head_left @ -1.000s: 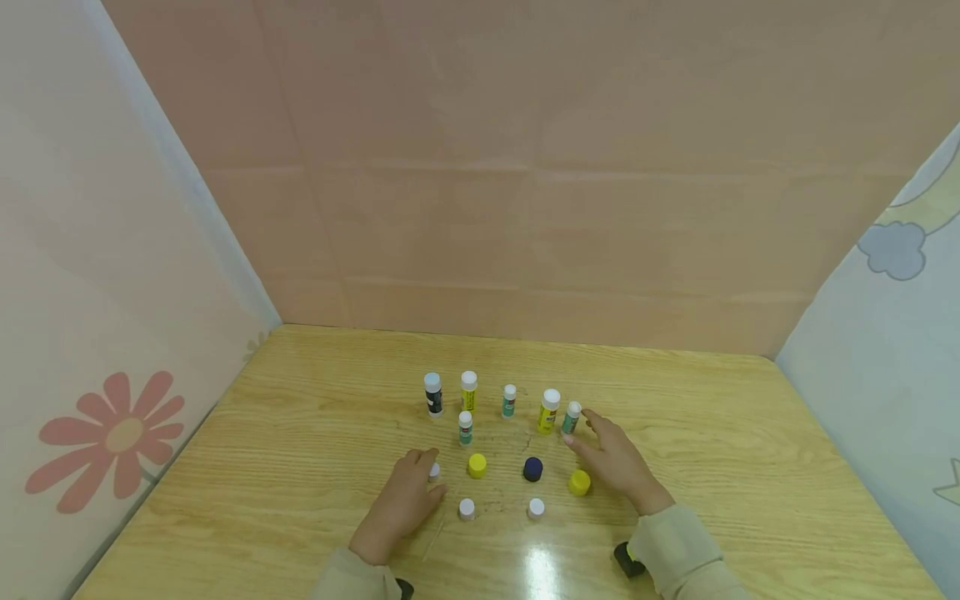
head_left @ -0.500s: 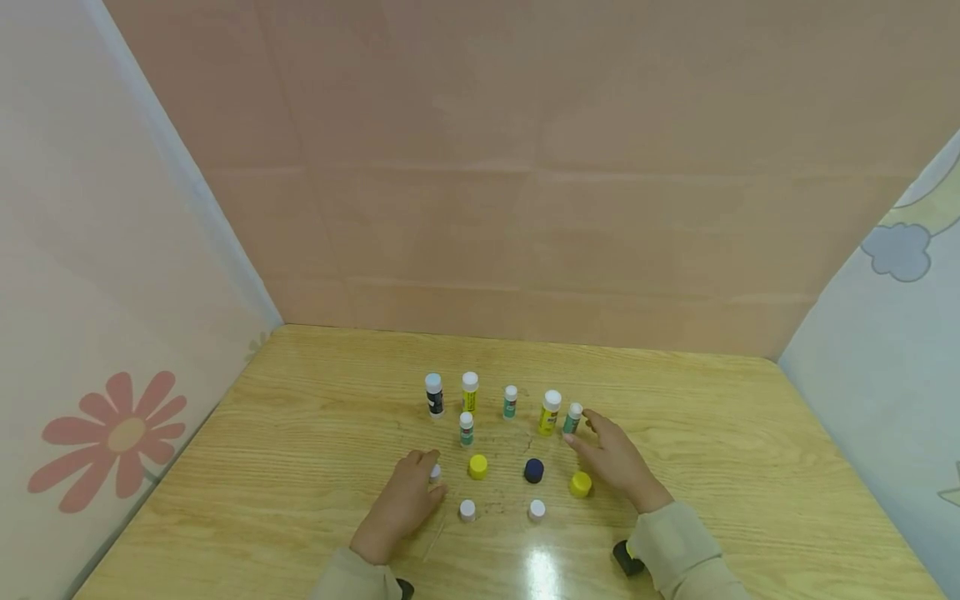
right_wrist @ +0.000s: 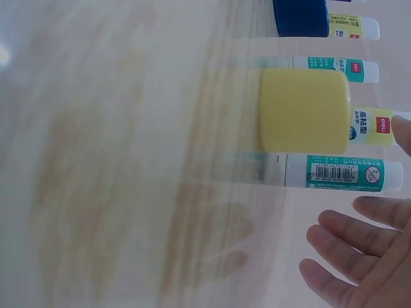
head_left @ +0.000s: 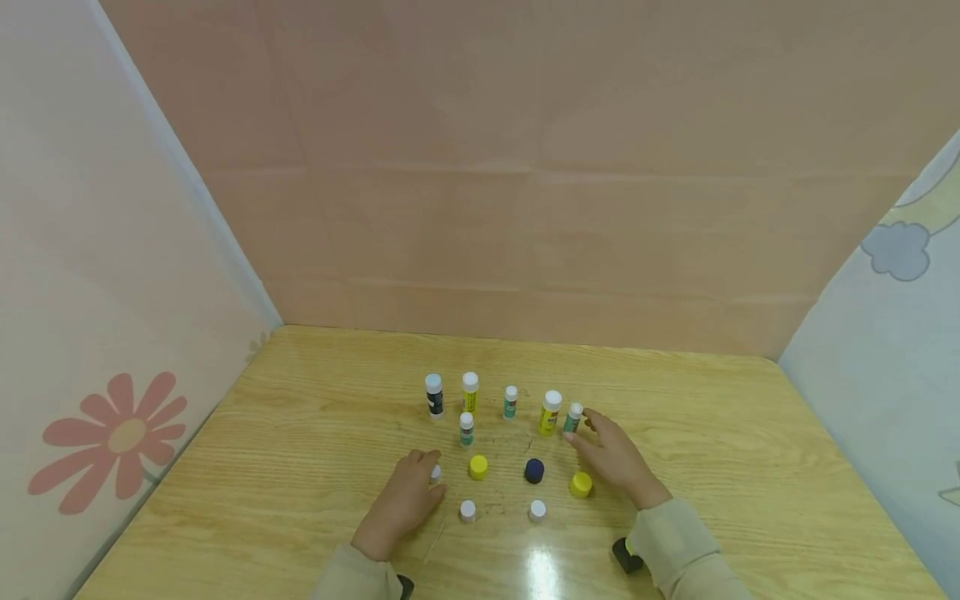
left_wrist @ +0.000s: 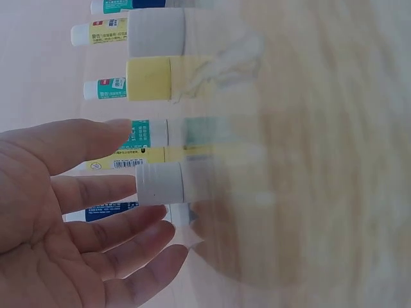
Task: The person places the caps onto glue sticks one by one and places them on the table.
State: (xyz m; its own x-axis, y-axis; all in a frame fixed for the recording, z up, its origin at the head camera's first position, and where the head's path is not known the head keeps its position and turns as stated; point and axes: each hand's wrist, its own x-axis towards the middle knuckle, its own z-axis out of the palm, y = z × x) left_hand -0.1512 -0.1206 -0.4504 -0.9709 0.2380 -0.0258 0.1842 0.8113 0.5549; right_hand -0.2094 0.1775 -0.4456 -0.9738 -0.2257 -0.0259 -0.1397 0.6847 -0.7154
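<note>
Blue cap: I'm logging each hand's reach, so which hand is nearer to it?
Right: the right hand is right of the blue cap; the left hand is farther off, on its left.

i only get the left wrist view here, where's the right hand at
Observer: The right hand is beside the rightmost teal glue stick.
Operator: is it gripping that one
Observer: It doesn't look like it; the right wrist view shows a gap between the stick and the outstretched fingers.
Operator: i see one yellow cap, any more over that side
Observer: Yes, a second yellow cap sits nearer the person than that stick.
</note>
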